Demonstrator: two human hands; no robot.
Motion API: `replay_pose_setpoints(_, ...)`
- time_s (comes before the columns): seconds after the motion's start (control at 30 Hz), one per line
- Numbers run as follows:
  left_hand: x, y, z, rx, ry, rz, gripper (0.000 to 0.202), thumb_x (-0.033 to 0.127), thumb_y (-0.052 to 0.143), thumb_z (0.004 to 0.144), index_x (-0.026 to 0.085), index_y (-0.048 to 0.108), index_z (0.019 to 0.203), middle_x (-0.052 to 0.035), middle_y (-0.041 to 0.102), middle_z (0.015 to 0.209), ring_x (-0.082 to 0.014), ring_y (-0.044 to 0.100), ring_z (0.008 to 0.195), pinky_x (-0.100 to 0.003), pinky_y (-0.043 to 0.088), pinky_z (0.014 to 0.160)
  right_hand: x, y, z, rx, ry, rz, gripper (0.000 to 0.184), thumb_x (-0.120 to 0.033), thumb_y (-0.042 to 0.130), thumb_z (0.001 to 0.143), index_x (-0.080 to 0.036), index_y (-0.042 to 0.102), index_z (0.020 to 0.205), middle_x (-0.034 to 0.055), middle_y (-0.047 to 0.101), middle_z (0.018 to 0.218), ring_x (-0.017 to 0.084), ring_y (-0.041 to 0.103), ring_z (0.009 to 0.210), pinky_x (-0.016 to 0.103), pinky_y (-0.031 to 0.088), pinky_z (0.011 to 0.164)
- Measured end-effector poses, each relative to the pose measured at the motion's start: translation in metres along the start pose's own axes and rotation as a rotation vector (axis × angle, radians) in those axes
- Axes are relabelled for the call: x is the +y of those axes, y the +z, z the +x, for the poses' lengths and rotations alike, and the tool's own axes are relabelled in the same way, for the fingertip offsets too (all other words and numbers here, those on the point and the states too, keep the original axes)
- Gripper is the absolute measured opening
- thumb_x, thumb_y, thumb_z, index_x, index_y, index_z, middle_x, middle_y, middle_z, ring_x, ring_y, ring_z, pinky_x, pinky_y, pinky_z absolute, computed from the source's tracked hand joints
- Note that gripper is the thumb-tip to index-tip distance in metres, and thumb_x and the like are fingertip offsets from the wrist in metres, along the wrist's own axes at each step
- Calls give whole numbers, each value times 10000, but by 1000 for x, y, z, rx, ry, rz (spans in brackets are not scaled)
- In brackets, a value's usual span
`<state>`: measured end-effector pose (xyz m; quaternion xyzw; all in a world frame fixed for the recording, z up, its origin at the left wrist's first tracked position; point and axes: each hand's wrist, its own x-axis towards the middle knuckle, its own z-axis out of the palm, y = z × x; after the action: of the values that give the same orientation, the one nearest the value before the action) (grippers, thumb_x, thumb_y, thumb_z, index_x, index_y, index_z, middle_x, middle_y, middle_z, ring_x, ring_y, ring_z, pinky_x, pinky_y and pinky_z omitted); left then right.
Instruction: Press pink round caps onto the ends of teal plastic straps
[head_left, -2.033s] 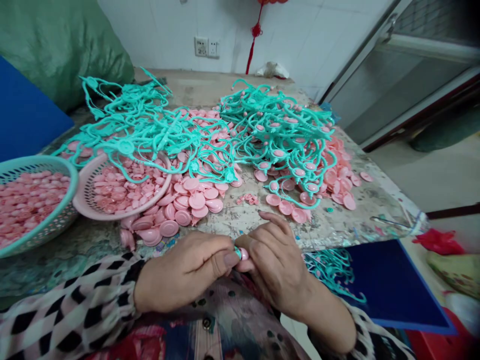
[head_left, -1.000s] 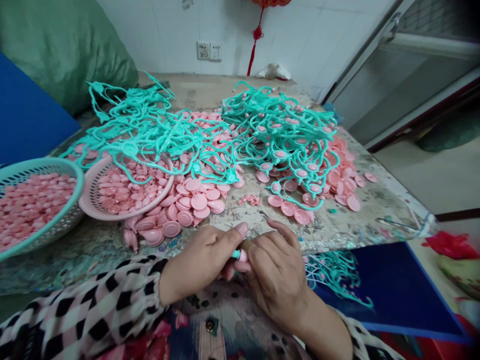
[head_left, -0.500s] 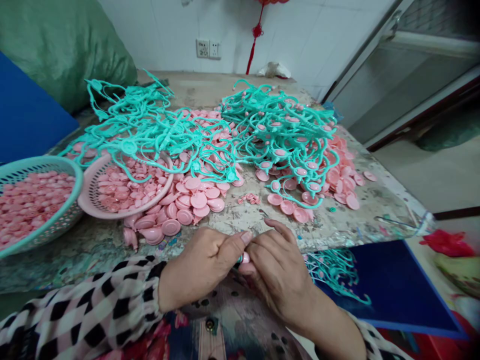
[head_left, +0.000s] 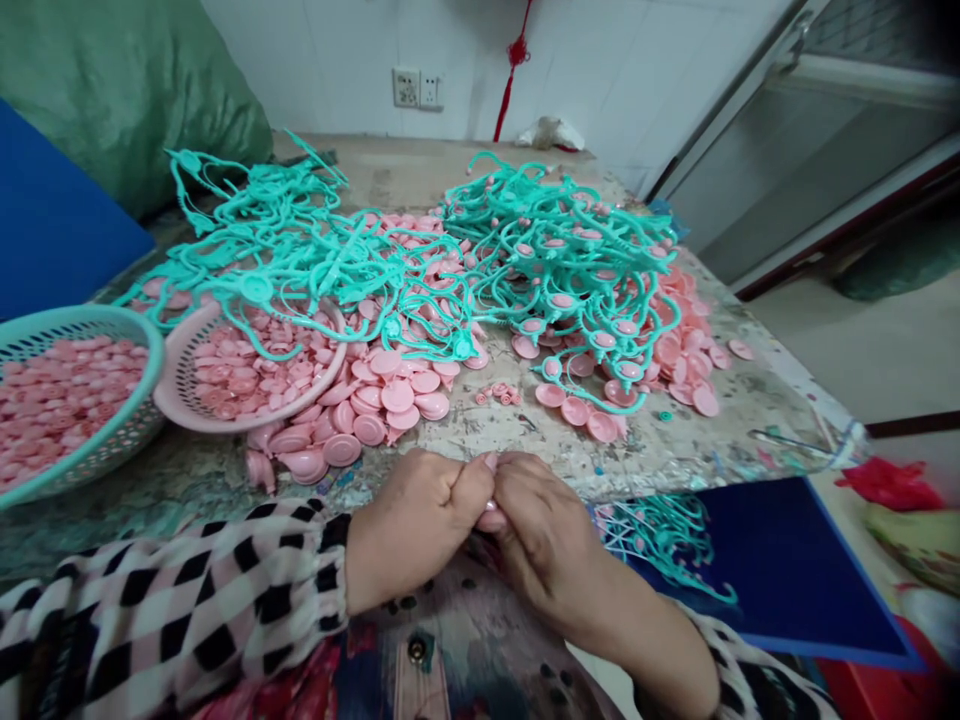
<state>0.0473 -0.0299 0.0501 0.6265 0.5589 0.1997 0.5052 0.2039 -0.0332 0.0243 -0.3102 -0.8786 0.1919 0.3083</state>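
Observation:
My left hand point(head_left: 416, 525) and my right hand point(head_left: 544, 535) meet at the table's near edge, fingers curled and pressed together round a small pink plastic piece point(head_left: 491, 520) that barely shows between them. Just beyond lie loose pink discs point(head_left: 394, 395) and a few tiny pink bits point(head_left: 499, 393). Behind these sit two tangled heaps of teal plastic frames, the left heap point(head_left: 300, 260) and the right heap point(head_left: 570, 260), the right one studded with pink discs.
A pink basket point(head_left: 176, 400) and a teal basket point(head_left: 142, 345) at the left hold pink pieces. More teal frames point(head_left: 660, 540) lie on a blue surface point(head_left: 795, 580) below the table's point(head_left: 705, 450) right end. A green sack point(head_left: 127, 90) stands at the back left.
My hands have closed tighter together around the small piece; the teal and pink tip seen between my fingers earlier is now almost hidden. The view has shifted slightly.

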Motion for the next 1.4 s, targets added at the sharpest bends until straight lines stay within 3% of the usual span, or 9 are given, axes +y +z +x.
replay_pose_setpoints(0.13, 1, 1, 3, 18, -10, -42, 536, 429, 313, 912, 201, 344, 428, 46, 340, 418, -99, 300, 415, -256, 241, 464, 5, 1, 1, 26, -68, -150, 159, -72, 386, 850, -166, 494, 782, 60, 505, 714, 202, 447, 724, 390, 457, 758)
replay_pose_setpoints(0.27, 0, 2, 6, 30, -17, -20, 542, 434, 304, 921, 189, 372, 443, 45, 364, 422, -99, 335, 428, -263, 248, 488, 8, -4, 7, -60, -159, -311, 217, -78, 356, 877, -157, 536, 786, 48, 495, 693, 194, 414, 701, 423, 432, 875)
replay_pose_setpoints(0.4, 2, -4, 7, 18, -1, -93, 541, 473, 294, 929, 189, 326, 469, 55, 308, 439, -93, 305, 445, -256, 242, 481, 9, -11, 12, -20, -136, -344, 202, -140, 395, 905, -163, 544, 772, 27, 503, 669, 177, 409, 677, 424, 401, 920)
replay_pose_setpoints(0.67, -9, -24, -5, -44, 221, -96, 326, 405, 368, 954, 180, 536, 788, 46, 484, 697, -98, 463, 671, -209, 361, 640, 9, -12, 5, 70, -21, -194, 110, -190, 441, 933, -147, 538, 905, 30, 586, 749, 163, 486, 713, 422, 374, 922)
replay_pose_setpoints(0.83, -12, -23, -11, 6, 292, -6, 311, 340, 339, 980, 181, 535, 798, 44, 538, 742, -92, 501, 709, -202, 377, 669, 6, -6, 5, 89, -52, -152, 183, -283, 424, 961, -134, 530, 971, 48, 603, 790, 174, 509, 740, 421, 384, 924)
replay_pose_setpoints(0.97, -6, -26, -13, -11, 355, 123, 257, 299, 348, 983, 187, 539, 852, 47, 560, 757, -90, 528, 722, -200, 383, 678, 2, -8, 5, 126, -38, -256, 110, -229, 466, 937, -148, 540, 945, 39, 612, 777, 175, 515, 732, 429, 372, 937)
replay_pose_setpoints(1.1, -3, -28, -16, -17, 506, 308, 239, 249, 322, 988, 185, 533, 896, 22, 598, 841, -110, 554, 799, -217, 393, 731, 1, -10, 6, 125, -61, -336, 147, -210, 427, 939, -145, 559, 935, 47, 605, 759, 184, 513, 728, 438, 356, 948)
replay_pose_setpoints(1.27, -6, -26, -17, 36, 584, 510, 310, 242, 271, 990, 156, 522, 830, -2, 569, 735, -139, 533, 696, -261, 385, 647, 1, -12, 6, 49, -68, -163, 165, -165, 383, 931, -129, 544, 923, 67, 571, 758, 190, 497, 731, 406, 415, 878)
replay_pose_setpoints(1.4, -9, -24, -16, 56, 627, 566, 324, 244, 250, 989, 150, 515, 827, -14, 574, 728, -150, 539, 682, -274, 383, 626, 1, -19, 10, -92, 80, 156, 280, -279, 330, 984, -169, 514, 804, 39, 539, 746, 161, 498, 722, 311, 437, 712)
